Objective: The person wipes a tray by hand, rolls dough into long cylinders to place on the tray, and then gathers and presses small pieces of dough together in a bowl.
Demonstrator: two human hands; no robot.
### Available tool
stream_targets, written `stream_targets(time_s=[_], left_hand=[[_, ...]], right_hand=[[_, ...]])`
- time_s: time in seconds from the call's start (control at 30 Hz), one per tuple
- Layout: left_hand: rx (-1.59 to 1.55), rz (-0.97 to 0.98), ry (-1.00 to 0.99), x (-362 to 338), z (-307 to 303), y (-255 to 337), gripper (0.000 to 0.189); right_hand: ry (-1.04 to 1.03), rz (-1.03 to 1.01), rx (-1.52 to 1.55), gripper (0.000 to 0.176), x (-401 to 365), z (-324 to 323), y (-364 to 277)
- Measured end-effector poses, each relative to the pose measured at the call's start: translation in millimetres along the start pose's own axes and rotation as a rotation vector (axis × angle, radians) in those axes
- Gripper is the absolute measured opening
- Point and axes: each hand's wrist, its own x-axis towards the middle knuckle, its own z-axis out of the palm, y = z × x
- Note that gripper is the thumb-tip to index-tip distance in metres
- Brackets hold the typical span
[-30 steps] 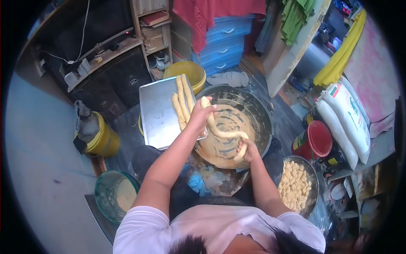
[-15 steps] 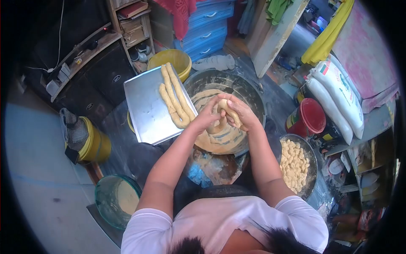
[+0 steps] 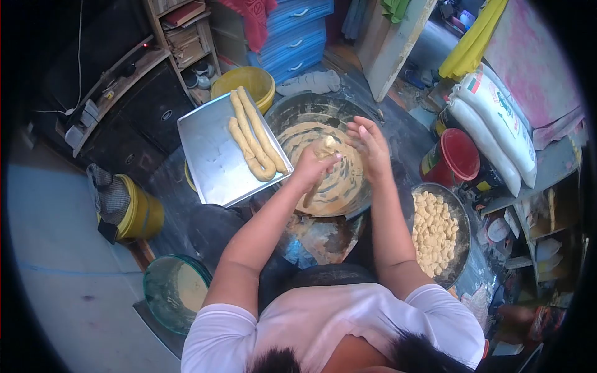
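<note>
My left hand [image 3: 315, 165] is closed round a piece of dough [image 3: 328, 144], whose top shows above the fingers and whose lower end hangs beneath the hand. To its right, my right hand [image 3: 371, 149] is apart from the dough, fingers spread and nothing in it. Both hands are over a wide dark basin [image 3: 298, 112] coated inside with pale batter or flour. Left of the basin, long rolled dough strips [image 3: 254, 133] lie on a metal tray [image 3: 211, 177].
A round pan [image 3: 459, 211] of small dough pieces stands at the right. Around are a red bucket [image 3: 460, 155], white sacks [image 3: 497, 130], a yellow tub [image 3: 266, 84], a yellow bucket [image 3: 146, 214] and a green basin [image 3: 155, 286]. A blue drawer unit [image 3: 292, 37] stands behind.
My hands were together round the dough and have parted. The right hand let go and moved right; the left keeps the dough, now hanging down. The view has shifted slightly.
</note>
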Motion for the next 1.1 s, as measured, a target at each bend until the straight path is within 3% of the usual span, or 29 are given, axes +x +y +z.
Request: stream_targets(time_s=[0.07, 0.1, 0.13, 0.2, 0.3, 0.37, 0.4, 0.47, 0.5, 0.57, 0.6, 0.67, 0.77, 0.8, 0.87, 0.93, 1.0, 1.03, 1.07, 1.1], left_hand=[[-0.121, 0.076, 0.015, -0.4, 6.0, 5.2, 0.024], [-0.105, 0.134, 0.06, 2.5, 6.1, 9.6, 0.029], [-0.087, 0.192, 0.105, 3.3, 5.5, 16.3, 0.035], [-0.141, 0.216, 0.175, -5.9, -1.4, 55.1, 0.032], [-0.262, 0.333, 0.31, -15.8, -35.1, 100.4, 0.027], [-0.415, 0.448, 0.393, -20.4, -69.2, 117.6, 0.027], [-0.416, 0.461, 0.379, -23.7, -89.8, 123.0, 0.026], [-0.414, 0.469, 0.357, -26.2, -128.8, 129.8, 0.026], [-0.21, 0.295, 0.296, -24.0, -146.7, 130.3, 0.027], [0.236, -0.021, 0.216, -14.3, -185.7, 120.4, 0.032], [0.238, -0.021, 0.217, -13.3, -195.4, 118.7, 0.032], [0.559, -0.328, 0.093, -12.8, -213.5, 119.0, 0.035], [0.7, -0.525, 0.025, -10.6, -238.4, 132.1, 0.047], [0.752, -0.636, 0.015, -8.5, -244.7, 137.1, 0.051], [0.734, -0.653, 0.055, 0.7, -264.7, 145.8, 0.056], [0.684, -0.524, 0.113, 10.4, -275.5, 163.3, 0.049], [0.514, -0.361, 0.266, 21.6, -282.5, 176.5, 0.04], [0.464, -0.232, 0.332, 27.1, -287.1, 180.8, 0.032], [0.466, -0.23, 0.34, 31.5, -291.7, 179.8, 0.032], [0.358, 0.002, 0.417, 36.3, -295.4, 176.7, 0.03]], right_hand=[[-0.074, -0.172, 0.198, 0.054, -10.5, 20.2, 32.3], [-0.1, -0.059, -0.146, 0.057, -21.4, 23.5, 50.1], [-0.072, -0.028, -0.193, 0.044, -20.0, 20.9, 100.7], [-0.431, 0.099, -0.52, 0.036, -58.9, 25.1, 126.1], [-0.496, 0.142, -0.693, 0.027, -79.0, 5.8, 175.3], [-0.648, 0.238, -0.823, 0.025, -87.6, -22.5, 198.2], [-0.64, 0.236, -0.817, 0.025, -92.5, -35.6, 213.0], [-0.585, 0.465, -0.56, 0.033, -100.4, -53.2, 235.4], [-0.578, 0.466, -0.555, 0.033, -100.1, -48.7, 226.7], [-0.691, 0.905, -0.314, 0.052, -102.6, -38.8, 195.8], [-0.692, 0.904, -0.312, 0.052, -104.6, -27.1, 172.9], [-0.851, 0.889, -0.102, 0.065, -106.4, 0.9, 125.0], [-1.026, 0.875, -0.032, 0.065, -87.3, 32.5, 89.8], [-1.031, 0.881, -0.031, 0.065, -73.3, 45.7, 75.6], [-1.303, 0.919, -0.295, 0.065, -31.0, 74.7, 57.0], [-1.395, 0.498, -0.313, 0.063, 11.8, 99.8, 71.6], [-1.339, 0.513, -0.358, 0.059, 63.3, 132.4, 64.0], [-1.231, 0.531, -0.377, 0.058, 81.6, 153.0, 54.0], [-1.124, 0.545, -0.395, 0.056, 100.0, 172.8, 48.7], [-1.057, 0.475, -0.362, 0.055, 123.1, 187.5, 61.2]])
